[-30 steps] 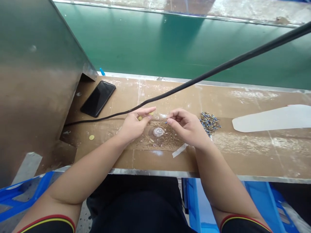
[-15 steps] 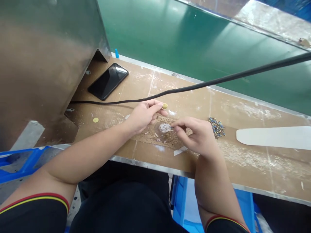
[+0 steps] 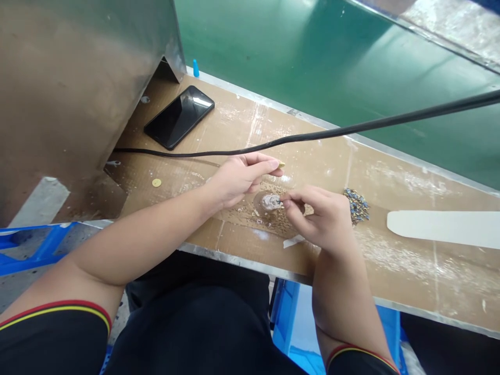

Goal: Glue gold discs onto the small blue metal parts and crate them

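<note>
A small yellow disc (image 3: 281, 165) is pinched between the thumb and fingers of my left hand (image 3: 242, 177), a little above the bench. My right hand (image 3: 318, 211) is closed in a pinch on a small dark piece, too small to name, at the edge of a round clear lump (image 3: 271, 201). Many tiny brown bits lie on the bench around that lump. Just right of my right hand is a pile of small blue and brass-coloured parts (image 3: 356, 205). Another yellow disc (image 3: 157, 183) lies flat on the left of the bench.
A black phone (image 3: 179, 117) lies at the back left, beside a metal housing (image 3: 86, 94). A black cable (image 3: 304, 137) crosses behind my hands. A white strip (image 3: 441, 227) lies at right, and a blue cap (image 3: 196, 68) stands by the green wall.
The yellow disc in my left hand has turned and now shows nearly edge-on. My right hand remains at the clear lump. The whole view has shifted slightly.
</note>
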`<state>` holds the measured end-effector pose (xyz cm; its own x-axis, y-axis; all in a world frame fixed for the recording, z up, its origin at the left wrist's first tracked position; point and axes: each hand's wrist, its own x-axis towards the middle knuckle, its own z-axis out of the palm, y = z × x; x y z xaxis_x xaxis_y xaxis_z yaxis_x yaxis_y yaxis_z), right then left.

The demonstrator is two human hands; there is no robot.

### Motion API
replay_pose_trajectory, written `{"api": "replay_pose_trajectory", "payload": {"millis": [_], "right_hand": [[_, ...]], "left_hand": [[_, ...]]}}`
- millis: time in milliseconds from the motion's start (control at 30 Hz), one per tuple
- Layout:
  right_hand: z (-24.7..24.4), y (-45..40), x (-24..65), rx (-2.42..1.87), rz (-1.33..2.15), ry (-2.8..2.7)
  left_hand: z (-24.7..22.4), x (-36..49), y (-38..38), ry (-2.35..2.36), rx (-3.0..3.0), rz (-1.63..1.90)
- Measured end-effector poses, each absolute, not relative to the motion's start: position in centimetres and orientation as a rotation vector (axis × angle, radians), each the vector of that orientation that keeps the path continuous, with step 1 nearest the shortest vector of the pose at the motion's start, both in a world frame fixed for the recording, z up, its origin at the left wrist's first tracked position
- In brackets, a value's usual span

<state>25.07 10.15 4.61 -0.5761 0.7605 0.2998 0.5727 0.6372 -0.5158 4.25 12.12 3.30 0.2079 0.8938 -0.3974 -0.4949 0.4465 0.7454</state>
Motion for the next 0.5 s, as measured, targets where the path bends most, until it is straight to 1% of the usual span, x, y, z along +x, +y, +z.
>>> {"api": "replay_pose_trajectory", "payload": {"millis": [500], "right_hand": [[5.0,10.13,24.76,-0.947,0.497,-2.399]], "left_hand": [[3.28,4.47,11.96,0.904,0.558,1.021]]}}
